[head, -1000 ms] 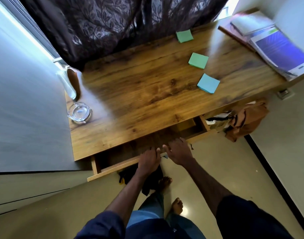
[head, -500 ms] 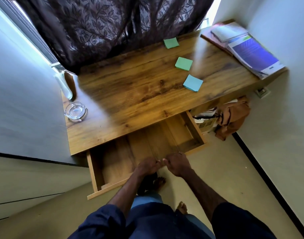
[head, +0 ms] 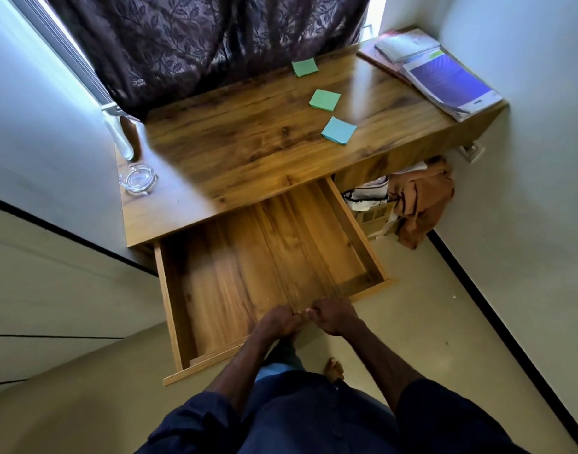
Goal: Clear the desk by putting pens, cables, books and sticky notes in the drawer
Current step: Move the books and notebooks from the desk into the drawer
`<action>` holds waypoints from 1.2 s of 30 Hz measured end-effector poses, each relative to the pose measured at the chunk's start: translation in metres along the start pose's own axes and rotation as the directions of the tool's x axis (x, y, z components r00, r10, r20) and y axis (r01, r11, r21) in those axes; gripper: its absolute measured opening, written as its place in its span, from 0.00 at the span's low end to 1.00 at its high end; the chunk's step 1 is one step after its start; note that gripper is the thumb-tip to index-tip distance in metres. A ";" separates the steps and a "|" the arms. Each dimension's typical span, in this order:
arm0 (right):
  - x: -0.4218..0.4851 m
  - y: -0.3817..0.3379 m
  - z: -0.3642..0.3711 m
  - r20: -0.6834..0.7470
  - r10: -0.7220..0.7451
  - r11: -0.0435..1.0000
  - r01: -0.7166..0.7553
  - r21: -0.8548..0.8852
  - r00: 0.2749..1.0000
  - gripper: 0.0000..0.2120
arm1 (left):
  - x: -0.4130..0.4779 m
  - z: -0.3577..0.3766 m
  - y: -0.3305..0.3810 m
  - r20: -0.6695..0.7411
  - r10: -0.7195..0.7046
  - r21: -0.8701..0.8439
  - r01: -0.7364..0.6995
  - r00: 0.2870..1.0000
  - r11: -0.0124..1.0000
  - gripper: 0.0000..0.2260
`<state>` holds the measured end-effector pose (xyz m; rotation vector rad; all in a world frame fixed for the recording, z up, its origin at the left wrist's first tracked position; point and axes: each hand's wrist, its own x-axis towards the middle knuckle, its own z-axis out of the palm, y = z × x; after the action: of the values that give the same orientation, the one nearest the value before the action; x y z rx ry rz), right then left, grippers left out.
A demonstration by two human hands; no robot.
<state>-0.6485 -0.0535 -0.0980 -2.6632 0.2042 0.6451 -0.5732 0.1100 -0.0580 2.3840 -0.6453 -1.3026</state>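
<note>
While the drawer [head: 248, 273] stands drawn well out from under the near edge of the bench [head: 248, 149], both hands are on the middle of its front panel. The left hand [head: 277, 322] has its grip closed over the panel's top edge, fingers curled round it. The right hand [head: 335, 317] is just beside it, thumbs nearly touching, its grip curled round the same edge. The wooden floor of the drawer is in plain view.

Items on the bench top:
- One green sticky pad [head: 304, 67] near the far edge, by the curtain [head: 199, 44].
- A second green sticky pad [head: 325, 99] nearer the middle.
- A blue sticky pad [head: 339, 130] just nearer again; the three lie apart in a loose line.
- A stack of books [head: 451, 83] at the far right corner, the topmost with a purple cover, overhanging the right edge slightly.
- A glass ashtray [head: 137, 178] near the left edge.
- A clear glass vessel [head: 122, 139] at the far left corner; type cannot be told.

A brown cloth [head: 422, 201] hangs below the bench's right end.
</note>
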 end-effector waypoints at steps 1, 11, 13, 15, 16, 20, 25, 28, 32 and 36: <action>-0.006 0.002 0.003 0.033 0.012 1.000 -0.012 0.008 0.999 0.25 | -0.003 0.008 0.003 0.000 0.003 -0.002 -0.003 1.000 1.000 0.17; -0.050 0.009 0.024 0.162 0.095 0.990 -0.110 0.086 0.982 0.24 | -0.013 0.051 0.012 0.065 -0.144 0.073 0.139 0.987 0.988 0.20; -0.049 0.008 0.019 0.212 0.123 0.981 -0.151 0.124 0.970 0.24 | -0.011 0.047 0.009 0.104 -0.100 -0.001 0.101 0.990 0.995 0.23; -0.047 0.008 0.016 0.245 0.123 0.977 -0.160 0.139 0.962 0.24 | -0.005 0.042 0.003 0.148 -0.123 0.001 0.124 0.981 0.992 0.28; -0.048 0.007 0.014 0.253 0.120 0.977 -0.160 0.142 0.960 0.24 | 0.001 0.041 -0.002 0.172 -0.130 0.009 0.131 0.977 0.991 0.31; -0.054 0.009 0.013 0.219 0.094 0.975 -0.134 0.177 0.971 0.21 | 0.015 0.037 0.010 0.232 -0.076 0.040 0.069 0.970 0.997 0.32; -0.064 0.029 -0.003 0.181 0.062 0.897 -0.135 0.421 0.981 0.11 | 0.032 0.032 0.046 0.168 -0.004 0.167 -0.024 0.986 0.986 0.13; -0.068 0.049 -0.042 0.041 0.156 0.809 -0.152 0.568 0.987 0.11 | 0.065 0.027 0.067 0.095 0.101 0.224 -0.120 0.990 0.967 0.16; -0.072 0.097 -0.094 -0.100 0.306 0.776 -0.187 0.602 0.947 0.12 | 0.092 0.006 0.128 0.009 0.208 0.182 -0.206 0.978 0.961 0.11; -0.076 0.170 -0.140 -0.216 0.373 0.788 -0.185 0.587 0.902 0.10 | 0.108 -0.011 0.218 -0.088 0.299 0.170 -0.281 0.950 0.945 0.10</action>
<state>-0.6972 -0.2615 -0.0058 -2.1532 0.7769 0.1724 -0.5609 -0.1300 -0.0178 2.3478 -1.0524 -1.0182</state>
